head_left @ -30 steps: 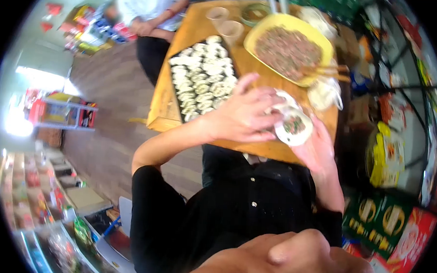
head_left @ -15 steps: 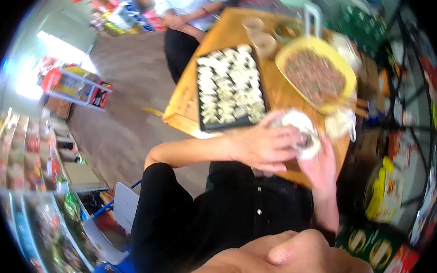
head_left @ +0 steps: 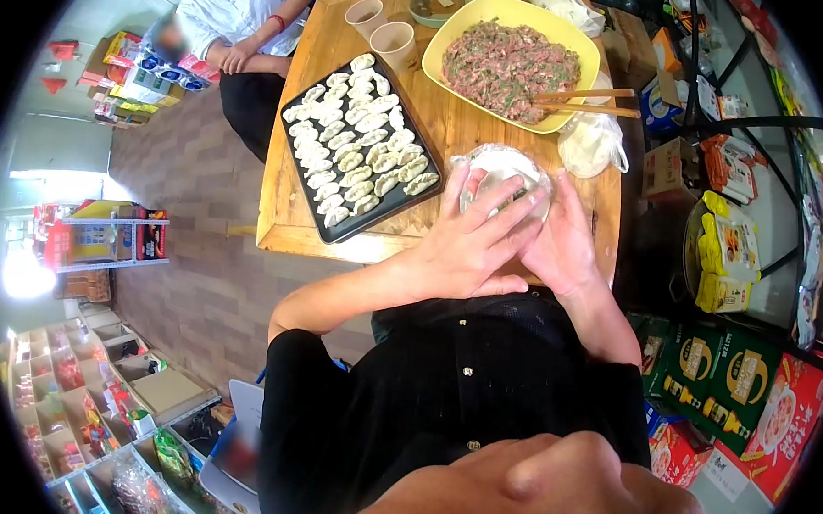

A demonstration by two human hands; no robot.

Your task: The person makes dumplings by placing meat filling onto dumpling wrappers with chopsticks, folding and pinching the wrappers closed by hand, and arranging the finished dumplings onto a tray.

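My left hand (head_left: 486,237) reaches across with bent fingers over the palm of my right hand (head_left: 563,245), which is cupped from the other side. Between them is a dumpling (head_left: 506,204), mostly hidden; only a bit of pale dough and greenish filling shows through the fingers. Just beyond the fingertips lies something round and white in clear plastic (head_left: 503,160), partly covered. Left of my hands, a black tray (head_left: 397,207) carries rows of folded dumplings (head_left: 354,167). A yellow bowl (head_left: 429,63) of minced meat filling (head_left: 512,64) stands farther back, with chopsticks (head_left: 593,101) resting in it.
Two paper cups (head_left: 393,43) and a glass bowl (head_left: 432,2) are at the back of the wooden table (head_left: 280,224). A tied plastic bag (head_left: 589,145) lies near its right edge. Another person (head_left: 247,29) sits at the far left. Shelves and boxes (head_left: 700,371) flank the right.
The view has shifted, so the tray and bowl appear farther left and higher. My hands stay together, with my left fingers now covering more of the dumpling.
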